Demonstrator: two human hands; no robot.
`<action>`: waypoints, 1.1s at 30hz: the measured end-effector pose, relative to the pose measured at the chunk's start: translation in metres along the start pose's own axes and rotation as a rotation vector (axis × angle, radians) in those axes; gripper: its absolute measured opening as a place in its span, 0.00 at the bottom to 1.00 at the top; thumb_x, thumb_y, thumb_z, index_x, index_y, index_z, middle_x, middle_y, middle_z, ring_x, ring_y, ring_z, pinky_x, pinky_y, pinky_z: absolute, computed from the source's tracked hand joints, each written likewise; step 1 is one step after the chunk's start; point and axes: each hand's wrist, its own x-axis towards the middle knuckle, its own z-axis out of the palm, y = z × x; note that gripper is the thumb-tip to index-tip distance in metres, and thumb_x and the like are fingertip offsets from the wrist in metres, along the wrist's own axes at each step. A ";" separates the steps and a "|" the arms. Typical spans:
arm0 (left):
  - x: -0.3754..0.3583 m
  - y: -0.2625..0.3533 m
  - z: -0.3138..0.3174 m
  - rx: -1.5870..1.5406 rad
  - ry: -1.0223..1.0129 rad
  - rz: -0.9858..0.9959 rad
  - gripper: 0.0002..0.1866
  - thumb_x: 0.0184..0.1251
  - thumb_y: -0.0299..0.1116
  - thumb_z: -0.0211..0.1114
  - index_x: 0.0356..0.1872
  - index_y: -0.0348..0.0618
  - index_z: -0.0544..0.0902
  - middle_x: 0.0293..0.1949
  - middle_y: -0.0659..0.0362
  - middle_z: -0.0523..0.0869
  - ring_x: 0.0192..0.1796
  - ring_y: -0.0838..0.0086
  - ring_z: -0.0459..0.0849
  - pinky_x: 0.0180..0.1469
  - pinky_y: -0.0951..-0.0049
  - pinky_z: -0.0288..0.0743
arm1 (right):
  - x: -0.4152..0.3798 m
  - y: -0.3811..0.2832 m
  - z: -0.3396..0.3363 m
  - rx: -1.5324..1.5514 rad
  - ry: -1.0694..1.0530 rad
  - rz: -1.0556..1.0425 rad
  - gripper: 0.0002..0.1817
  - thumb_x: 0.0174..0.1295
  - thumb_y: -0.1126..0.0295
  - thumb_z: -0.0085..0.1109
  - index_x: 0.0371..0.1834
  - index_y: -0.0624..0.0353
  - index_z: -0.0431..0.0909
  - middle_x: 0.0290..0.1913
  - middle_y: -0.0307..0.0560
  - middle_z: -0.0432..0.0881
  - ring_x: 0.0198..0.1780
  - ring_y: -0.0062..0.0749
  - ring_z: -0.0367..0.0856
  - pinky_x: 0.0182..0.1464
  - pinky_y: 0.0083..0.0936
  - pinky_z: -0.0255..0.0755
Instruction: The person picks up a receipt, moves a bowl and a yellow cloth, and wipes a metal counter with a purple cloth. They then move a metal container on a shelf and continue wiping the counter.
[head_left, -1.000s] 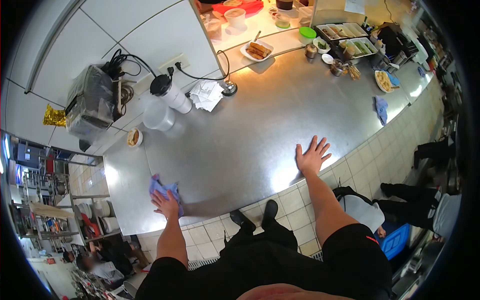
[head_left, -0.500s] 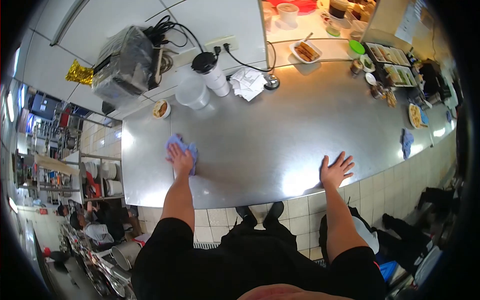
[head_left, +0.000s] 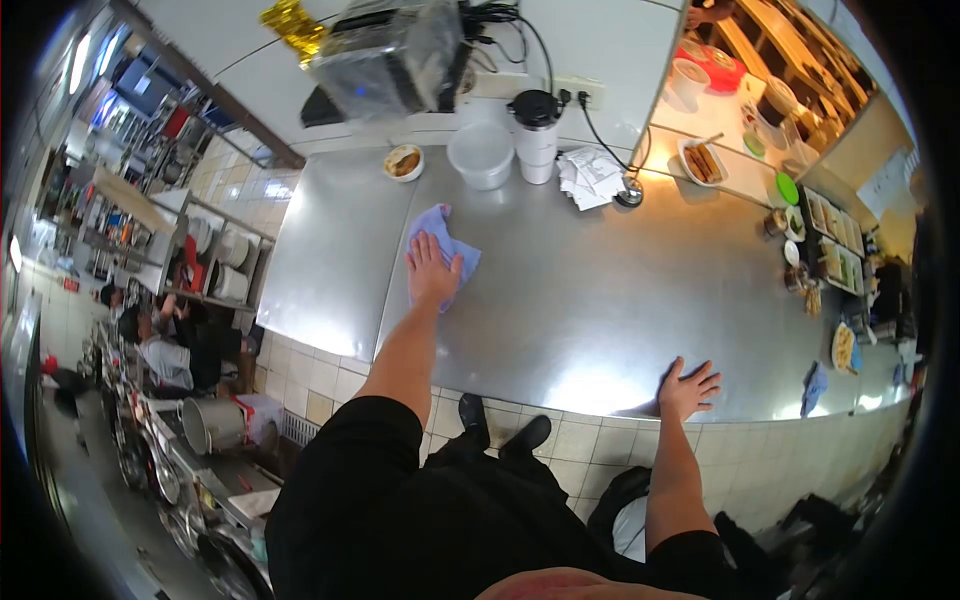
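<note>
A light purple cloth (head_left: 462,262) lies on the steel table (head_left: 560,290), just right of a seam. My left hand (head_left: 433,272) rests flat on top of it, palm down with fingers stretched out; part of the cloth is hidden beneath. Behind the cloth stand a small bowl of food (head_left: 404,163) and a translucent plastic tub (head_left: 481,158). Near the front edge, toward the right, my right hand (head_left: 688,391) is planted on the bare steel. Its fingers are spread and hold nothing.
Along the back are a lidded tumbler (head_left: 537,140), white paper slips (head_left: 590,178) and a plastic-covered machine (head_left: 385,60). A dish of fried rolls (head_left: 702,163) sits by the pass-through. Condiment trays (head_left: 838,240) and another cloth (head_left: 814,388) are at right. People work at lower left.
The camera view has turned, shifting the table in frame. My left hand and the cloth moved slightly back and right of the seam; the cloth looks more spread out. My right hand stays planted.
</note>
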 end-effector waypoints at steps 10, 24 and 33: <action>-0.141 -0.144 -0.029 -0.069 0.063 -0.247 0.48 0.72 0.64 0.54 0.82 0.38 0.54 0.84 0.49 0.51 0.86 0.55 0.43 0.82 0.38 0.34 | -0.001 0.012 0.010 0.030 0.013 -0.005 0.51 0.68 0.27 0.42 0.86 0.47 0.47 0.87 0.56 0.40 0.86 0.58 0.34 0.80 0.68 0.31; -0.063 -0.403 -0.067 -0.071 0.116 -0.861 0.47 0.70 0.66 0.52 0.83 0.48 0.55 0.85 0.53 0.50 0.86 0.53 0.40 0.80 0.33 0.32 | -0.065 -0.044 0.034 -0.122 -0.144 0.400 0.43 0.65 0.41 0.55 0.77 0.55 0.62 0.77 0.63 0.63 0.74 0.61 0.66 0.72 0.67 0.58; 0.018 -0.464 -0.071 -0.103 0.014 -0.674 0.47 0.72 0.65 0.49 0.83 0.46 0.53 0.85 0.52 0.50 0.85 0.47 0.42 0.81 0.34 0.30 | -0.229 -0.320 0.084 0.134 -0.028 -0.166 0.53 0.66 0.36 0.54 0.85 0.54 0.44 0.86 0.63 0.40 0.85 0.65 0.33 0.74 0.80 0.38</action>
